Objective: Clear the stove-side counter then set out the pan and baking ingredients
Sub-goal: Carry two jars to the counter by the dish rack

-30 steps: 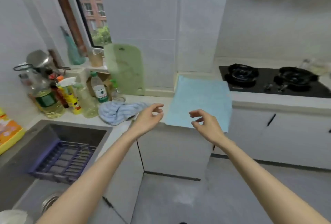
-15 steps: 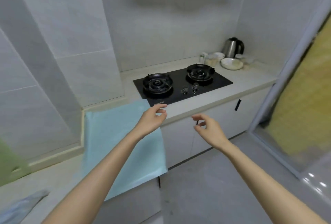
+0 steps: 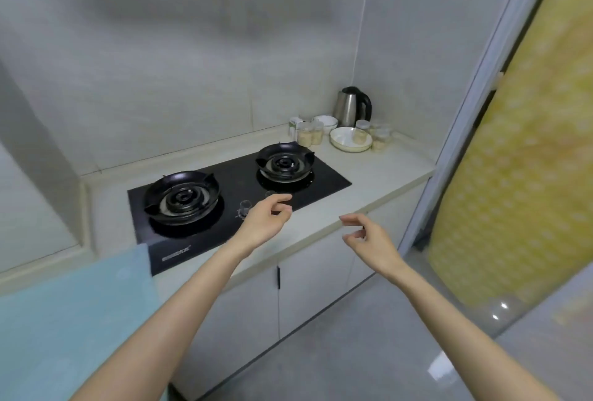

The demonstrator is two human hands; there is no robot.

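A person's two bare arms reach in from the bottom of the frame toward a black glass cooktop (image 3: 324, 181) set into a pale counter (image 3: 378, 173) at centre. The left hand (image 3: 264, 222) hangs over the cooktop's front edge, just beside two control knobs (image 3: 245, 206). Its fingers are loosely curled, thumb and forefinger are close together, and it grips nothing. The right hand (image 3: 369, 238) hovers in front of the counter's lip, right of centre, with its fingers relaxed and half bent. It is also empty, and the two hands are apart.

The baking things are crowded into the counter's far corner, at upper right of centre. A white round dish (image 3: 340, 144) has a small lidded jar (image 3: 361, 132) standing in it. Two glass jars of pale contents (image 3: 309, 137) stand to the dish's left, near the right burner (image 3: 284, 161). More small jars (image 3: 380, 139) sit at the dish's right. A white bowl (image 3: 326, 120) and a steel kettle (image 3: 349, 107) with a black handle stand behind them, against the tiled wall.

The left burner (image 3: 181, 200) sits left of centre. A light blue mat (image 3: 70, 314) fills the lower left and meets the cooktop's near corner. White cabinet doors (image 3: 314, 275) close the space under the counter. A yellow patterned panel (image 3: 519, 160) leans along the right edge of the frame.
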